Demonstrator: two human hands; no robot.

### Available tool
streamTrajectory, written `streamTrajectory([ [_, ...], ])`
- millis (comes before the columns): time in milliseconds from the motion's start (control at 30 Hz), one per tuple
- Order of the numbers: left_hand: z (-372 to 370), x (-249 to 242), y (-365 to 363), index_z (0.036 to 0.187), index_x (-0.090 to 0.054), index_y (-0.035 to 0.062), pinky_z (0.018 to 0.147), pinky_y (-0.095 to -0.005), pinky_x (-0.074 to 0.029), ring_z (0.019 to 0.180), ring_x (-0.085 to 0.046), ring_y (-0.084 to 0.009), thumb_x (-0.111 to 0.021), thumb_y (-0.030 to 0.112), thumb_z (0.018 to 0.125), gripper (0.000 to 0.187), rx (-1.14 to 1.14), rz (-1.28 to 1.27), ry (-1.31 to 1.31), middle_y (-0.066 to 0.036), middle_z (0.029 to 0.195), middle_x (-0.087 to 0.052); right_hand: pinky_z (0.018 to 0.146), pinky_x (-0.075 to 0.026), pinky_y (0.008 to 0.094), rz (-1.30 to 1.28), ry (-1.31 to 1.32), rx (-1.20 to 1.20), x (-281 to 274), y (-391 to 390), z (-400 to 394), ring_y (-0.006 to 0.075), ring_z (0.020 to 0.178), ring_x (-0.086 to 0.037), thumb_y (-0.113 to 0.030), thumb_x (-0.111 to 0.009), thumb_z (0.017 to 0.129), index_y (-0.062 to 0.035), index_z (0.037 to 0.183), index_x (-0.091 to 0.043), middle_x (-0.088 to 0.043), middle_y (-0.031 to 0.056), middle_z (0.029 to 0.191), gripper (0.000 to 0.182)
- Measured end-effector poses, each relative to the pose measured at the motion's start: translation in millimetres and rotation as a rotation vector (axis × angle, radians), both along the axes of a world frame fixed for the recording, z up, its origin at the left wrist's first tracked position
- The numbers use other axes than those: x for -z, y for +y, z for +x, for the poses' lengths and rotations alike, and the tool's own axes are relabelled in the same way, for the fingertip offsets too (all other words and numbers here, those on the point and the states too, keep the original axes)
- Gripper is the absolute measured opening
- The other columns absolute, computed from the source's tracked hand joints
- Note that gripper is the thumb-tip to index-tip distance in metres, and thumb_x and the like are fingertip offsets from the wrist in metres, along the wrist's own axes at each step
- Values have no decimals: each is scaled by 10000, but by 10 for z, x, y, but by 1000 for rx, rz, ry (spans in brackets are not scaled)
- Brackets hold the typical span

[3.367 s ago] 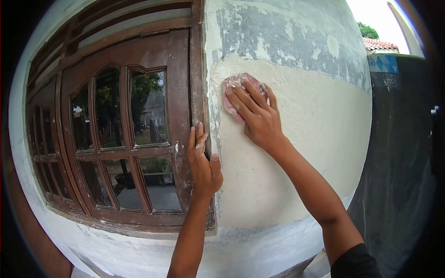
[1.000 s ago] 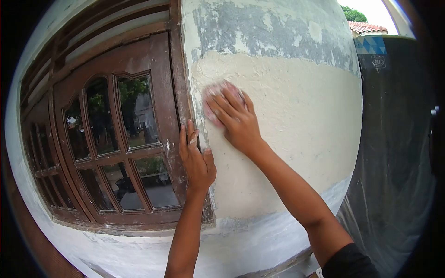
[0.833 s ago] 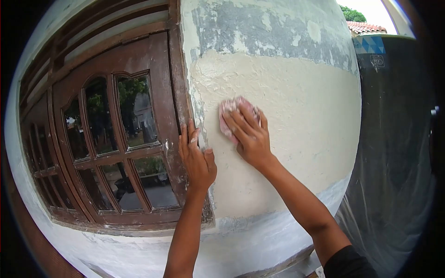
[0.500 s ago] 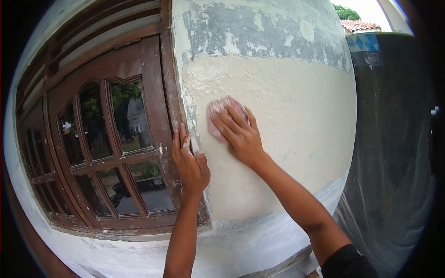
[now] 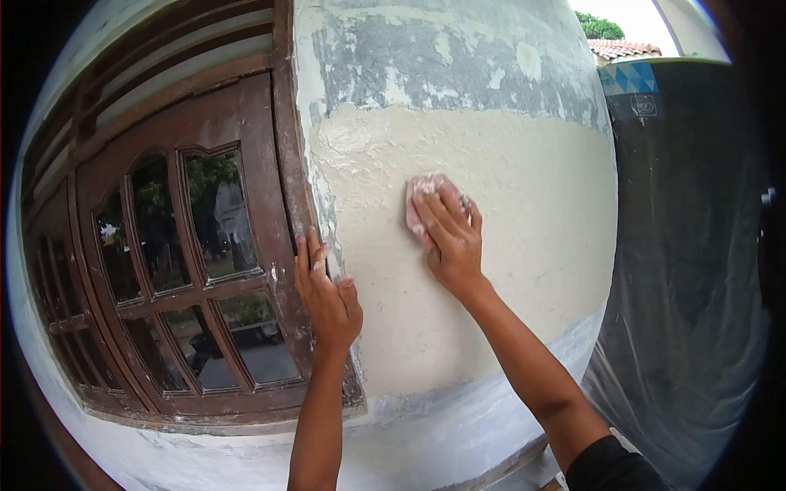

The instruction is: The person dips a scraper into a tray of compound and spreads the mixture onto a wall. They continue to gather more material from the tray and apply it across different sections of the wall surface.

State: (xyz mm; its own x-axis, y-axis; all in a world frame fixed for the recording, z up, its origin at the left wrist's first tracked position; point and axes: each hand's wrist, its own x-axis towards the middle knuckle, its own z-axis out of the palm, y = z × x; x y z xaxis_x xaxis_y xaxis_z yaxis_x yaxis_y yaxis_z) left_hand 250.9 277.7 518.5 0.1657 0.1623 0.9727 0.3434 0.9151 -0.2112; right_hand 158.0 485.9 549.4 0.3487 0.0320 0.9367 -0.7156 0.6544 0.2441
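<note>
A cream-coated band of wall point(image 5: 524, 221) lies between rough grey patches above and a whitish strip below. My right hand point(image 5: 452, 237) presses a pink, white-smeared cloth point(image 5: 419, 214) flat against this band, fingers bent over it. At the wooden window frame point(image 5: 286, 164), my left hand point(image 5: 329, 299) rests against the frame's right edge with its thumb apart from the fingers. White residue marks its fingers, and it holds nothing.
Brown window shutters with glass panes point(image 5: 225, 213) fill the left side. Right of the wall's edge hangs dark sheeting under clear plastic point(image 5: 679, 245). A tiled roof point(image 5: 622, 49) and a tree show at the top right.
My right hand and the cloth have moved right across the cream band. My left hand stays at the window frame. The view has shifted slightly.
</note>
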Motion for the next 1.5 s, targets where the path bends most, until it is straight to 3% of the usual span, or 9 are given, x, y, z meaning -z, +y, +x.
streamTrajectory([
  [133, -3, -16, 13, 1384, -425, -59, 1189, -583, -242, 1473, -344, -487, -359, 339, 1114, 486, 71, 2, 28, -319, 1569, -403, 1147, -308, 546, -120, 68, -35, -675, -180, 156, 284, 1395, -537, 10, -623, 852, -118, 1394, -638, -638, 86, 1426, 557],
  [333, 35, 0, -9, 1435, -388, -60, 1180, -561, -261, 1457, -373, -469, -305, 354, 1125, 524, -22, -14, 12, -316, 1571, -393, 1157, -305, 570, 78, -39, -136, -10, -638, 374, 290, 1402, -534, 11, -608, 830, -148, 1403, -639, -635, 85, 1426, 595],
  [433, -4, 13, -33, 1438, -380, -58, 1177, -560, -266, 1450, -382, -471, -304, 351, 1126, 520, -19, -12, 22, -315, 1570, -396, 1162, -293, 514, 38, 72, -142, -247, -593, 458, 285, 1404, -539, 32, -607, 851, -141, 1401, -647, -651, 94, 1417, 578],
  [567, 28, -9, -12, 1425, -381, -50, 1182, -554, -270, 1447, -387, -468, -294, 347, 1129, 503, 10, 5, 37, -313, 1573, -391, 1155, -309, 578, -56, -53, -48, -734, -558, 383, 294, 1429, -501, -24, -626, 878, -135, 1422, -611, -616, 98, 1445, 556],
  [700, 30, -15, -22, 1421, -379, -53, 1188, -549, -273, 1448, -387, -466, -297, 353, 1129, 508, 18, -2, 47, -317, 1573, -387, 1142, -318, 582, 123, -4, -90, -38, -660, 409, 296, 1428, -504, -9, -641, 834, -153, 1426, -611, -617, 95, 1446, 609],
  [1000, 56, -27, 13, 1415, -392, -48, 1175, -581, -266, 1444, -380, -493, -316, 334, 1122, 488, 26, -9, 61, -330, 1560, -403, 1143, -322, 514, 52, -41, -85, -413, -422, 374, 279, 1362, -573, 68, -618, 776, -135, 1352, -672, -666, 75, 1386, 613],
  [1233, 177, 175, 535, 1443, -345, -61, 1182, -568, -285, 1436, -374, -516, -303, 362, 1118, 535, 3, -3, 16, -356, 1549, -393, 1098, -381, 501, 236, -90, -104, 429, 208, 527, 258, 1325, -606, 28, -660, 810, -153, 1293, -712, -704, 61, 1318, 518],
  [1300, 78, 293, 881, 1437, -342, -38, 1220, -553, -249, 1494, -317, -457, -272, 410, 1125, 550, 229, -8, 35, -346, 1574, -365, 1087, -385, 492, 202, -122, -80, 561, 645, 437, 269, 1311, -619, 50, -658, 828, -154, 1306, -703, -719, 57, 1289, 521],
  [1500, -266, 1301, 2421, 1420, -412, -39, 1138, -527, -323, 1430, -399, -464, -371, 310, 1089, 483, 443, -48, -300, -305, 1512, -499, 1055, -421, 512, 133, -523, 54, 1507, 2274, 276, 289, 1330, -594, 133, -628, 771, -133, 1339, -669, -688, 68, 1345, 628],
])
